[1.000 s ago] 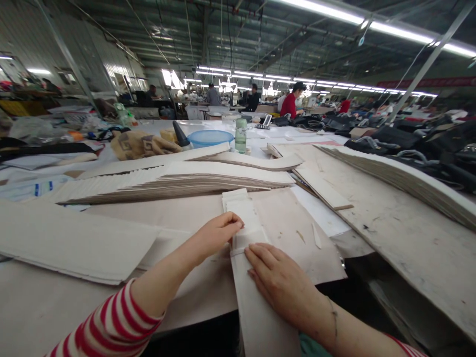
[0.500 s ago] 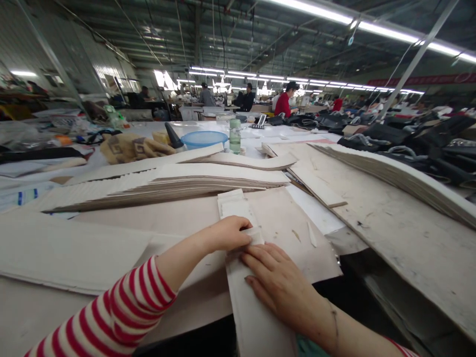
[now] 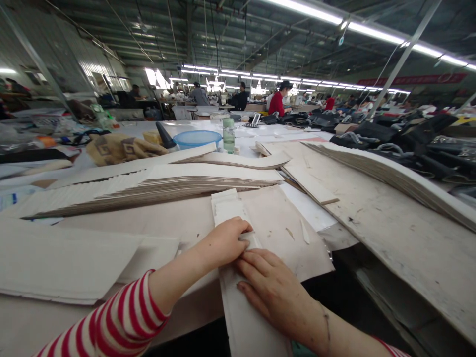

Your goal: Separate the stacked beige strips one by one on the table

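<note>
A long, narrow white cardboard strip (image 3: 241, 322) runs away from me across the table edge, with layered ends (image 3: 225, 204) at its far part. My left hand (image 3: 231, 242) has its fingers curled down over the strip, pinching what looks like a thin whitish edge at mid-length. Just below it, my right hand (image 3: 277, 287) lies on the strip with its fingers stretched out, pressing near the left fingertips. The exact edge between the left thumb and fingers is partly hidden.
Beyond my hands lies a fanned stack of cardboard strips (image 3: 208, 176). Loose white sheets (image 3: 63, 263) are at left. A large board (image 3: 401, 233) carries another stack (image 3: 394, 176) at right. Farther back are a blue basin (image 3: 197, 139), a green bottle (image 3: 228, 136) and co-workers.
The view has shifted slightly, so the scene sits a little farther left. Both hands stay at the same part of the strip, with the fingers moved only slightly.
</note>
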`<state>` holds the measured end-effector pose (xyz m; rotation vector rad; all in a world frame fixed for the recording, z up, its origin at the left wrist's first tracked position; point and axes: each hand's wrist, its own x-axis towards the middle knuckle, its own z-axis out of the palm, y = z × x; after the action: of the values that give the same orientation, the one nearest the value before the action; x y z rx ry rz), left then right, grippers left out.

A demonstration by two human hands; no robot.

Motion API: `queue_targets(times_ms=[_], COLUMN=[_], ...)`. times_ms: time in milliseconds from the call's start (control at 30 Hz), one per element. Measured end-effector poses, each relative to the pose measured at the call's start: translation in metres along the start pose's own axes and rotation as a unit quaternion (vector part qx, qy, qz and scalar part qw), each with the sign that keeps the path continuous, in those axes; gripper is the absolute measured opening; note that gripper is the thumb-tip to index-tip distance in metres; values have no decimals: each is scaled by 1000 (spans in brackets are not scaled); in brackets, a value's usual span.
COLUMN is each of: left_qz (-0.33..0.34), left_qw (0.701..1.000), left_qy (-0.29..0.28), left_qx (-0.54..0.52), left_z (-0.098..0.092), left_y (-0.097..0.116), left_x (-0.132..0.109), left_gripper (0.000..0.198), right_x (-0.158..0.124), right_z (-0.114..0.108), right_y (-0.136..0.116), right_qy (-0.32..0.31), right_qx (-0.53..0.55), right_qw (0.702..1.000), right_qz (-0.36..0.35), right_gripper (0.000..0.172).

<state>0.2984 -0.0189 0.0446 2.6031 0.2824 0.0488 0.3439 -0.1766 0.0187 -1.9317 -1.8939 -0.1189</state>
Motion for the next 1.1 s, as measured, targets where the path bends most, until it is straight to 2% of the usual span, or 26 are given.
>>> queue_targets(times_ms=[167, 467, 633, 867, 1000, 1100], left_qz=[21, 55, 70, 95, 118, 132], left_qw=[998, 993, 988, 980, 979, 985], left_qy=[16, 1, -11, -25, -23, -40], left_qx=[49, 105, 140, 175, 164, 99], left_z=[5, 7, 7, 7, 6, 1], left_y=[3, 6, 8, 15, 13, 3], left_x=[-4, -7, -5, -10, -16, -18], left_gripper=[28, 24, 22, 22, 25, 26], right_x=[1, 1, -1, -7, 0, 8], right_z=[2, 3, 5, 6, 4, 0], right_y=[1, 2, 3, 4, 10, 17], right_qy=[3, 5, 27, 56, 40, 20], right_qx=[6, 12, 9, 1, 5, 24], right_qw=[1000, 1000, 1000, 998, 999, 999], right_qz=[-3, -4, 1, 25, 7, 17], right_gripper=[30, 25, 24, 12, 17, 17])
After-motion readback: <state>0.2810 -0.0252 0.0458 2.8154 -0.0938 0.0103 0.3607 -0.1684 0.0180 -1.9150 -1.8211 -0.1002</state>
